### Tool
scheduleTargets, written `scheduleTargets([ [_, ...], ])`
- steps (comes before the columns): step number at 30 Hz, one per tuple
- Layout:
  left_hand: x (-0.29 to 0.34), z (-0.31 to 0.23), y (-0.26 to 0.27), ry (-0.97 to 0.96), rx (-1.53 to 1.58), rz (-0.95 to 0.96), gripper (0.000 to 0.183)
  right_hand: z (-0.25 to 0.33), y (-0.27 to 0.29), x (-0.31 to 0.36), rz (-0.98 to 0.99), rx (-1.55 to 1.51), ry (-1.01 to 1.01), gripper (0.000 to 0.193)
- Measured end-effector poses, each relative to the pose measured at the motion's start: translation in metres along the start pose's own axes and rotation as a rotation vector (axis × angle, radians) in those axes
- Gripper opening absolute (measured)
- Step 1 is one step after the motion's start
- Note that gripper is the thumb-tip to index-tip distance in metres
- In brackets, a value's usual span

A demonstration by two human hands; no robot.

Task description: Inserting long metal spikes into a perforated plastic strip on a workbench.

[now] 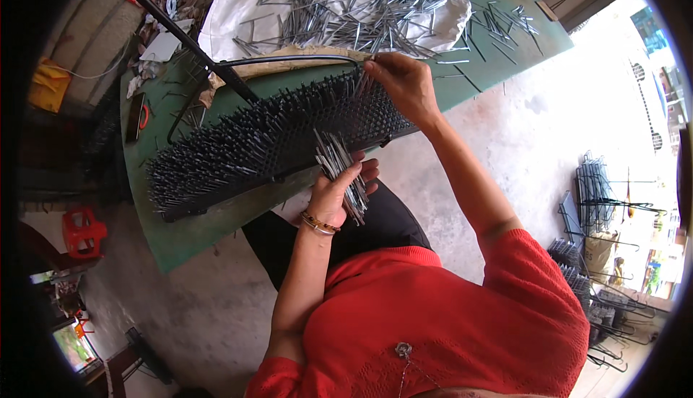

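In my left hand (333, 197) lies a loose bundle of thin grey metal rods (336, 158), held slantwise by the thumb and palm in front of the rack. A long black perforated rack (339, 120) stretches across the table's near side. Upright dark rods (224, 138) crowd its left part and its far edge, while bare holes show in the middle and right. My right hand (408, 91) is above the rack's far right end, thumb and fingers pinched on what looks like a thin metal rod. Its fingertips partly hide that rod.
Behind the rack, a white sheet (224, 30) bears a big heap of loose rods (361, 8). More scattered rods (498, 26) lie right of it on the green table (170, 243). A black bar (170, 23) slants over the left side. A red stool (83, 232) stands at left; wire racks (595, 189) at right.
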State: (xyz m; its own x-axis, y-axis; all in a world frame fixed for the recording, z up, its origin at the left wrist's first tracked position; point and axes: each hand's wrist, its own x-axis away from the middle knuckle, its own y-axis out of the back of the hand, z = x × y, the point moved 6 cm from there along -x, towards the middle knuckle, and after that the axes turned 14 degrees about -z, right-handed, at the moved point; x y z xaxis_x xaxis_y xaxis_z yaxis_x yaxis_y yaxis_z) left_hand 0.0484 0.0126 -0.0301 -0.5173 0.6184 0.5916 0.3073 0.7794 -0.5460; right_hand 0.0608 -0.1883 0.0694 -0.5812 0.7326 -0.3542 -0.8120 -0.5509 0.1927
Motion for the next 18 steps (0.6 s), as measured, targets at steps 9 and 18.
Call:
scheduleTargets([
  [9,0.002,0.0,0.0,0.005,-0.022,-0.004,0.028,-0.008,-0.013,0.0,0.044,0.11,0.259,0.018],
  [18,-0.001,0.001,0.001,0.022,-0.02,-0.014,0.029,0.007,-0.024,0.006,0.224,0.137,0.538,0.017],
])
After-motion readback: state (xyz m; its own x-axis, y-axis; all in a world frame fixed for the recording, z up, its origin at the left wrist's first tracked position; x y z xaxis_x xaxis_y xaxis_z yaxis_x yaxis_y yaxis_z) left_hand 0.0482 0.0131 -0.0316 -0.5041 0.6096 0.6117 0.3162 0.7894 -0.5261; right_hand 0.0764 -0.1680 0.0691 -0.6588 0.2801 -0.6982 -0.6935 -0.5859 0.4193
